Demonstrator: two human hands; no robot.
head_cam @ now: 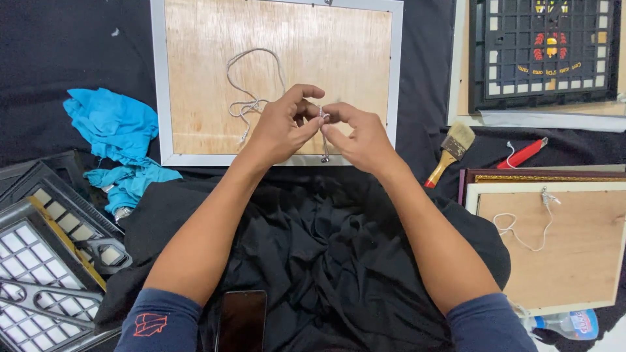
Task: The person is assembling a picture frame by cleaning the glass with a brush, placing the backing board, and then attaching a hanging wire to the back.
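Observation:
My left hand (282, 125) and my right hand (357, 135) meet above the lower edge of a white-framed wooden backing board (195, 39). Both pinch the same short piece of pale cord (323, 124) between thumb and fingers. A small metal end hangs from it, down to the frame's bottom rail. A longer loop of the cord (251, 78) lies loose on the plywood, left of my left hand. Black cloth (326, 248) covers my lap below my forearms.
A crumpled blue cloth (114, 130) lies left. Black grid frames (45, 261) sit at the bottom left, another grid panel (544, 49) at top right. A paintbrush (450, 151), a red tool (525, 153), a second corded frame back (561, 241), a phone (242, 319) and a bottle (567, 324) are nearby.

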